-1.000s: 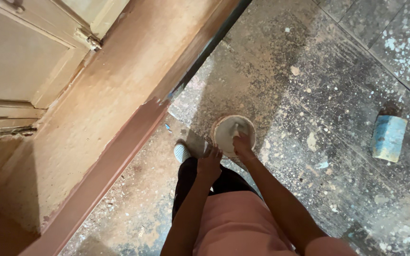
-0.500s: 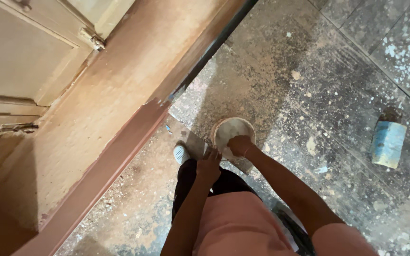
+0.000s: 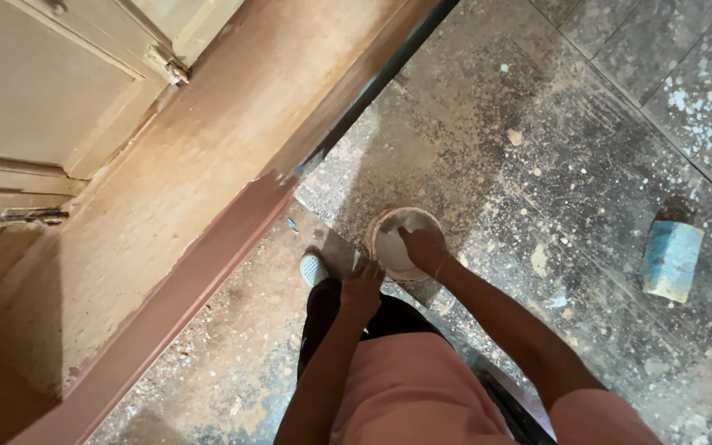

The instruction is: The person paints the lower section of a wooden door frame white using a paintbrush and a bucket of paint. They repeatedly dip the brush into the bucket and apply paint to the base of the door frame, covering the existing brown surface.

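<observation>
Dusty stone floor point(image 3: 587, 165), speckled all over with pale splashes and crumbs of plaster, filled the view from above. Nearest the camera were a pink shirt and dark trousers, with 2 bare forearms reaching forward and down. The left hand point(image 3: 363, 286) was curled closed around what looked like the handle of a flat metal scraper point(image 3: 341, 254), whose grey blade slanted out beyond the knuckles toward a white shoe point(image 3: 313, 269). The right hand point(image 3: 424, 247) was bent over a small round container point(image 3: 404, 241) of whitish paste, fingers dipping into it; how far those fingers were spread, and whether they gripped anything, could not be told. The container sat low in front of the knees, between the 2 hands, and whether it rested on the floor was unclear. Off to the right, well apart, lay a blue sanding block point(image 3: 672, 259) on the floor. Farther left rose a reddish-brown wooden door frame point(image 3: 208, 189), and beyond it a cream panelled door point(image 3: 43, 91) with metal hinges.
</observation>
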